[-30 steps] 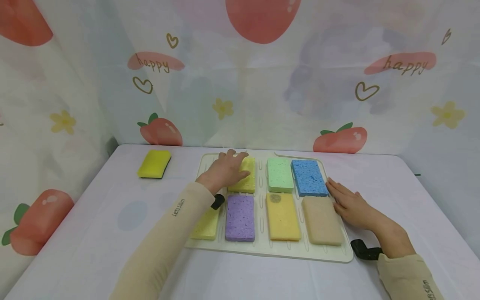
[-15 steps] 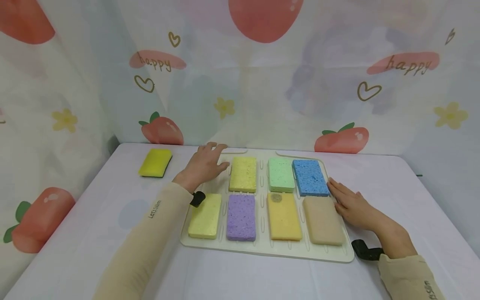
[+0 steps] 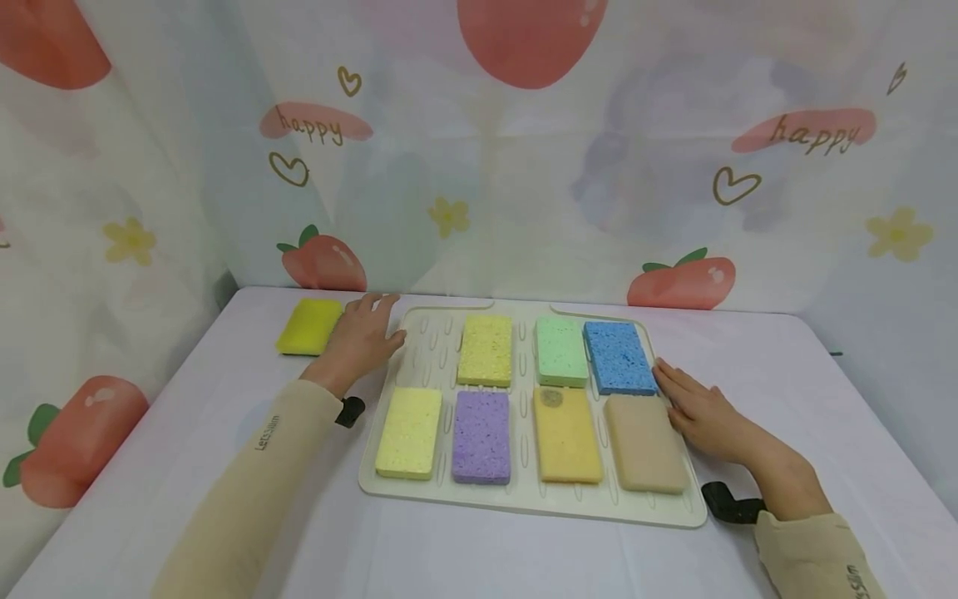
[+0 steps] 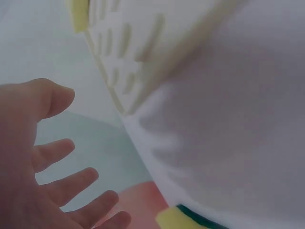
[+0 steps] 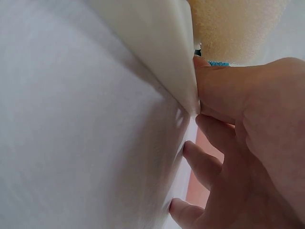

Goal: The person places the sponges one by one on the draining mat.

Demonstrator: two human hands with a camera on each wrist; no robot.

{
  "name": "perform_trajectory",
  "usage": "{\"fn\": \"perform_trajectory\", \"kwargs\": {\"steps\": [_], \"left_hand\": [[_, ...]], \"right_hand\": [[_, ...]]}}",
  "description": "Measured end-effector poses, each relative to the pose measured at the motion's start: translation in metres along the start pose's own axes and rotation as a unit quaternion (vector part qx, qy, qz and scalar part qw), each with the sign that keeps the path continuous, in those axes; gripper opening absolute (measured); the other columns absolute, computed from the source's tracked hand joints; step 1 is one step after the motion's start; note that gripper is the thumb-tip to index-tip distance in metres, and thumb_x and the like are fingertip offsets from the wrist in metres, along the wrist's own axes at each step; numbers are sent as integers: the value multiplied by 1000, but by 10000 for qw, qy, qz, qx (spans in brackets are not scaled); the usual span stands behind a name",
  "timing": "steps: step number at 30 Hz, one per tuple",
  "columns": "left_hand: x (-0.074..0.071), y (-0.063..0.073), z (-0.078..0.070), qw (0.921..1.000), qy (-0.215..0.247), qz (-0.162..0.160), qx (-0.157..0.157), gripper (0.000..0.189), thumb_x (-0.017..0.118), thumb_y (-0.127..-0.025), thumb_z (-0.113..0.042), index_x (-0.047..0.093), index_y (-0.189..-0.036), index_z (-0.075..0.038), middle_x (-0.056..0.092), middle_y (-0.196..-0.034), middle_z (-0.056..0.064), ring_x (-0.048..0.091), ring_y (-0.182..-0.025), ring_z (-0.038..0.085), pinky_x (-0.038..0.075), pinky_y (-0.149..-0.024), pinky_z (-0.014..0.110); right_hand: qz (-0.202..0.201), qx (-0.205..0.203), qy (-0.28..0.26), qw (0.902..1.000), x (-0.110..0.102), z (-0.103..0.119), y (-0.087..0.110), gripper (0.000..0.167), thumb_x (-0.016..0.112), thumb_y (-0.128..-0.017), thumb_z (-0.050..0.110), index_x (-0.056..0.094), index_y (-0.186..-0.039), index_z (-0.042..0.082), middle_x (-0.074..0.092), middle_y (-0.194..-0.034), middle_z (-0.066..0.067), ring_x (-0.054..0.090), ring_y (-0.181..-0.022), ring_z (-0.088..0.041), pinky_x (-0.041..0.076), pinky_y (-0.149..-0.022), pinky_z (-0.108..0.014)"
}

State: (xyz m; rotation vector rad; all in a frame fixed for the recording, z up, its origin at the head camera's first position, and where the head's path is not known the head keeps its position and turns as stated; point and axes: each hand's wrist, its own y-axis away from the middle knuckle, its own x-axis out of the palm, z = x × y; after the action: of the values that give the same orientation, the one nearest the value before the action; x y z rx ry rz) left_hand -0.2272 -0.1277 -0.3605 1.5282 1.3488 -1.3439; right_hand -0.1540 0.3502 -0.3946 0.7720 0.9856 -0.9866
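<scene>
My left hand (image 3: 359, 341) hovers with spread fingers between the yellow scouring sponge (image 3: 307, 326) and the left edge of the cream ribbed tray (image 3: 524, 503). Nothing is in it; the left wrist view shows the thumb and fingers apart. At the tray's right rim, my right hand (image 3: 707, 420) holds the edge, thumb over the rim and fingers along the outside. Beside that hand lie the blue sponge (image 3: 619, 358) and the beige sponge (image 3: 645, 443). The scouring sponge has a dark green underside and is partly hidden by my left hand.
Other sponges lie flat on the tray: yellow (image 3: 485, 350), mint green (image 3: 561, 352), pale yellow (image 3: 408, 433), purple (image 3: 481, 438), and orange-yellow (image 3: 566, 441) with a greyish round spot. A printed cloth wall (image 3: 509, 183) rises behind the white-covered table (image 3: 464, 557).
My left hand has moved left, from above the yellow sponge on the tray to beside the scouring sponge. The right hand has stayed at the tray's rim.
</scene>
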Motion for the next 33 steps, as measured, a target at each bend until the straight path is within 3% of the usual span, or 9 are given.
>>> {"fn": "perform_trajectory", "kwargs": {"steps": [15,22,27,33], "left_hand": [[-7,15,48,9973,86,91,-725,57,51,-97,-22,38,-147,1,36,-148,34,32,-137,53,29,-113,64],[-7,20,66,9949,67,-78,-1003,56,51,-96,-20,39,-147,-2,34,-148,36,28,-138,56,28,-110,69],[-5,22,78,9933,-7,-153,-1147,54,53,-95,-18,40,-145,-3,35,-145,38,32,-132,59,33,-104,72],[-2,21,86,9914,-79,-13,-1307,54,51,-96,-19,38,-147,-4,35,-143,40,41,-120,62,39,-98,72]], "right_hand": [[1,3,49,10000,0,1,0,59,51,-98,7,30,-151,-9,25,-158,-31,27,-141,-56,16,-98,-86],[-7,7,18,10000,0,1,0,59,51,-98,7,29,-151,-9,24,-158,-30,26,-141,-56,16,-98,-86],[8,39,-1,10000,0,2,0,59,50,-98,7,29,-151,-9,24,-158,-31,25,-141,-56,15,-98,-86],[-20,22,7,10000,0,2,1,59,51,-99,7,29,-151,-9,24,-158,-31,26,-141,-56,16,-98,-86]]}}
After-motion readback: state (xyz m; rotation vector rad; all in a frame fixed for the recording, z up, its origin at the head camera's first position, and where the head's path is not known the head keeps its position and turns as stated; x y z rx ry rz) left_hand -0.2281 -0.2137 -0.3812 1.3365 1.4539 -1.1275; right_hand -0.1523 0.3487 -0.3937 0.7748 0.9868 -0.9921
